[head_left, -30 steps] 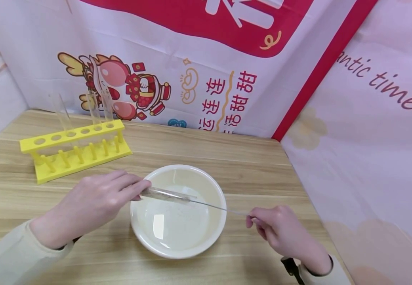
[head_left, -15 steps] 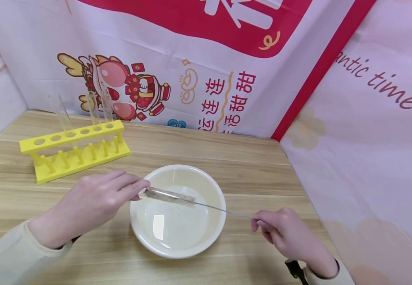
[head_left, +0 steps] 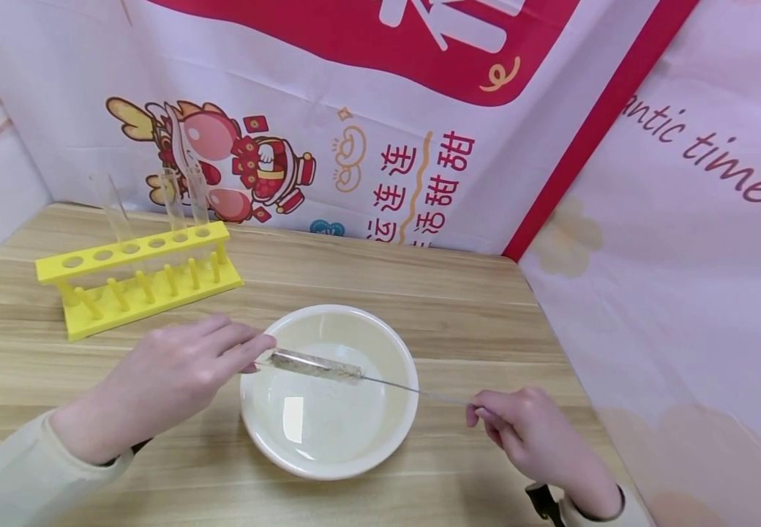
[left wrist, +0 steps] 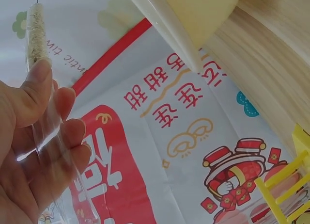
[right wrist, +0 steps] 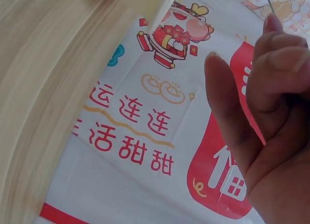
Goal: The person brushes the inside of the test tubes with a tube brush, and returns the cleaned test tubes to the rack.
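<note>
Operator: On my remote screens, a left hand [head_left: 183, 366] is clamped around a clear test tube [head_left: 317, 366], holding it slanted above a white basin [head_left: 390, 359] on a wooden counter [head_left: 473, 307]. A right hand [head_left: 528, 432], fingers curled, grips the thin wire handle [head_left: 433, 396] of a brush [left wrist: 37, 32] whose bristles sit inside the tube's mouth end

Partner: How would I work that brush well?

Operator: I would keep the wire in line with the tube, use short, even strokes and add a slight twist so the bristles meet the whole wall. I would hold the tube steady without squeezing, keep its mouth over the basin and go gently toward the far end, where a hard tip could do damage

Partner: And what does each view give me?

Operator: Head view, wide: both hands, the wire crossing above the basin's right rim, and a yellow rack [head_left: 133, 309] holding three tubes [head_left: 113, 212] at back left. The left hand hides part of its tube there. Left wrist view, close: that hidden stretch appears, bare and clear along the fingers, with bristles beyond the thumb. Right wrist view: a sliver of wire at the fingertips; how every finger shares that grip, I cannot tell
</note>
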Motion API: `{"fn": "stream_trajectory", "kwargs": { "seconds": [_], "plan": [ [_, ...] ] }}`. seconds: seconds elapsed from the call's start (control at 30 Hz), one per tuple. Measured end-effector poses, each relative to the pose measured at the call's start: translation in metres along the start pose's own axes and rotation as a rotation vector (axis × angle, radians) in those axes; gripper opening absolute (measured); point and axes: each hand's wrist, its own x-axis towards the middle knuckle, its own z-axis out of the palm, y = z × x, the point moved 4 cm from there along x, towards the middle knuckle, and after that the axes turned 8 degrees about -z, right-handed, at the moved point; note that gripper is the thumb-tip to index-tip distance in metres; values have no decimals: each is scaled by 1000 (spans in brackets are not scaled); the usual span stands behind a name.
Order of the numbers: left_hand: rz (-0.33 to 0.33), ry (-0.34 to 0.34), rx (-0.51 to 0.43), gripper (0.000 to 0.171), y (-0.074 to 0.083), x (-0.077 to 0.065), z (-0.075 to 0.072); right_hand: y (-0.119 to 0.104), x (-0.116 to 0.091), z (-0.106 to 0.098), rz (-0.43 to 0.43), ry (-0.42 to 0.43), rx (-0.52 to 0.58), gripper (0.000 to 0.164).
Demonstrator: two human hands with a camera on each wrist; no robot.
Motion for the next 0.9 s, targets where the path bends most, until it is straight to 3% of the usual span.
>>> {"fn": "stream_trajectory", "kwargs": {
  "seconds": [0.27, 0.53, 0.9],
  "plan": [
    [6, 16, -3, 60, 4, 1, 0, -2, -1, 4, 34, 89, -117, 38],
    [1, 33, -6, 59, 4, 2, 0, -3, 3, 6, 26, 136, -119, 43],
    [17, 38, 20, 58, 5, 1, 3, -3, 5, 14, 33, 132, -122, 39]
  ]
}}
